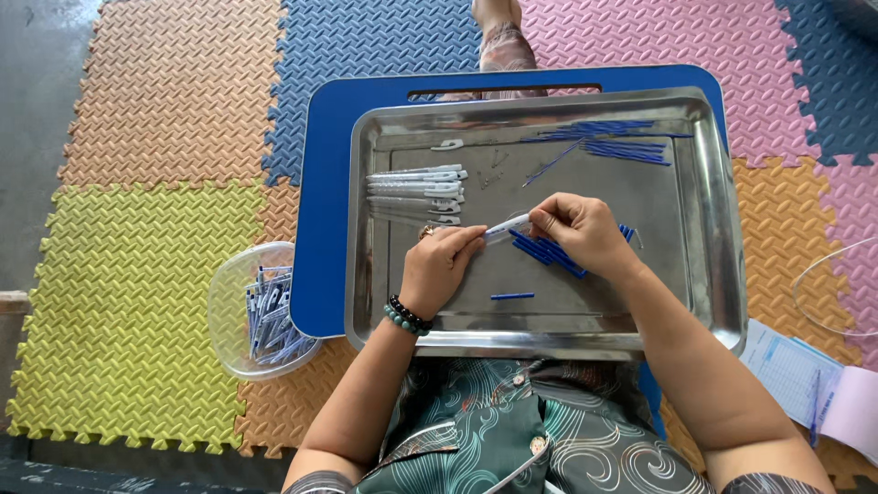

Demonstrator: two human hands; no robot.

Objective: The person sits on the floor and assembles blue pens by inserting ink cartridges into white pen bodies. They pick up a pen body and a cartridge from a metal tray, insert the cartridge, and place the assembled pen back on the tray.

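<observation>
A steel tray [713, 238] rests on a blue lap board [320, 183]. Over its middle, my left hand [441, 267] and my right hand [583, 230] hold the two ends of one white pen barrel [506, 228] between the fingertips. A small heap of blue pen parts [547, 252] lies just under my right hand. One loose blue piece [512, 296] lies near the tray's front edge. A row of several white pen barrels [416, 194] lies at the tray's left. Thin blue refills [611, 142] are spread at the back right.
A clear plastic bowl [230, 311] with several pens stands on the foam mat to the left of the board. Papers [805, 377] lie on the mat at the right. Coloured foam tiles [165, 91] cover the floor. A single white clip piece [448, 144] lies at the tray's back.
</observation>
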